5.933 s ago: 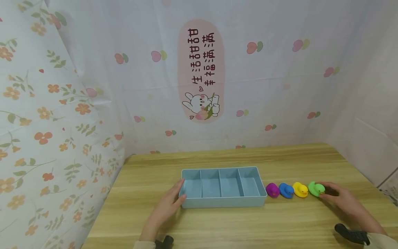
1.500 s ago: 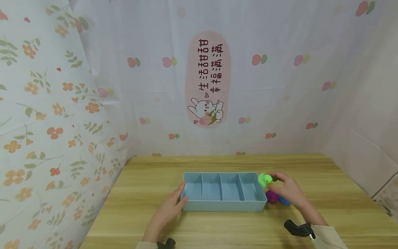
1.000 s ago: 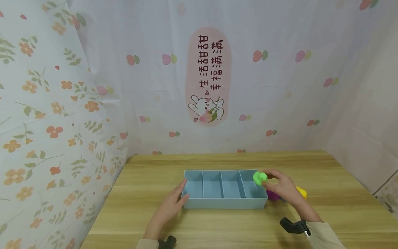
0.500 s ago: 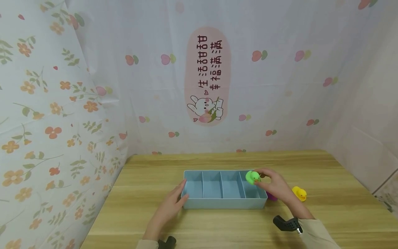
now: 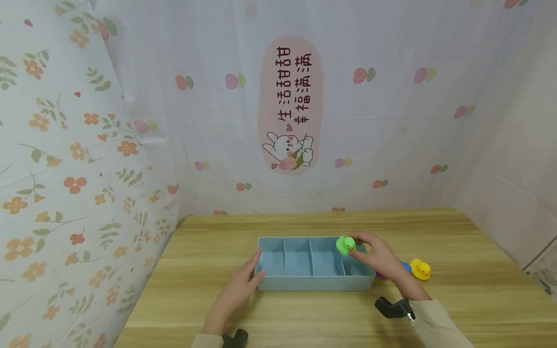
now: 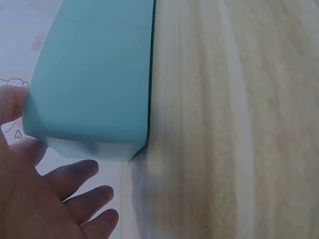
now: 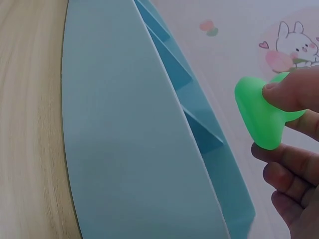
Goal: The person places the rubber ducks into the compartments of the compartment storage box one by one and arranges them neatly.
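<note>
A green rubber duck (image 5: 345, 245) is pinched between the thumb and fingers of my right hand (image 5: 375, 253). It hangs over the right part of the box, near the last divider in the head view. In the right wrist view my thumb presses one side of the green duck (image 7: 259, 112) and a finger supports it below. The light blue divided box (image 5: 315, 283) sits on the table with its compartments in a row. My left hand (image 5: 232, 290) holds the box's left end, thumb at the rim; its other fingers spread loosely in the left wrist view.
Right of the box are a yellow duck (image 5: 420, 269), a blue duck (image 5: 406, 267) and a purple duck (image 5: 381, 275); my right hand and forearm partly hide the blue and purple ones. A patterned cloth (image 5: 209, 106) stands behind the wooden table (image 5: 217, 229).
My right hand has picked up the green duck from the right end of the row and carried it left over the box. My left hand has stayed at the box's left end.
</note>
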The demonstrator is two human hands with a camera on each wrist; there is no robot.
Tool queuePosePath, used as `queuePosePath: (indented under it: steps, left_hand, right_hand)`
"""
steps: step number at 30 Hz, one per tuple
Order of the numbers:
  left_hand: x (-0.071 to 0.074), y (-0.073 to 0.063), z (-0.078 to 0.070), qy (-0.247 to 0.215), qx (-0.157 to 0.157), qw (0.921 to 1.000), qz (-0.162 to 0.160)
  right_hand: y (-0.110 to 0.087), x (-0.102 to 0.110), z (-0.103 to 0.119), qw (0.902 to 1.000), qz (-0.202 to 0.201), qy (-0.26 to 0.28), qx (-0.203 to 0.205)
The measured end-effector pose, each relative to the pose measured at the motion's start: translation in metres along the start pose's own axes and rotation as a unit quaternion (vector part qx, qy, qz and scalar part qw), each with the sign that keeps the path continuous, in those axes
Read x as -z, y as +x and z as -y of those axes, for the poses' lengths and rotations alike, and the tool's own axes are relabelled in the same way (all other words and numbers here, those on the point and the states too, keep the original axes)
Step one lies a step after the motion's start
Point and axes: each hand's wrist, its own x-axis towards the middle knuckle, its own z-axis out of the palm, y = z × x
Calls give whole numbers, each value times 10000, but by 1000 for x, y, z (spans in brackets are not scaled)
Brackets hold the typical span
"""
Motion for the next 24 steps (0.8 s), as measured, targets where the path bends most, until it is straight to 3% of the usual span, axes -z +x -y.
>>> queuePosePath:
  steps: [24]
  left_hand:
    - [-1,2,-1,60,70,10000,-25]
  right_hand:
    - [13,-25,14,9994,23,211,285]
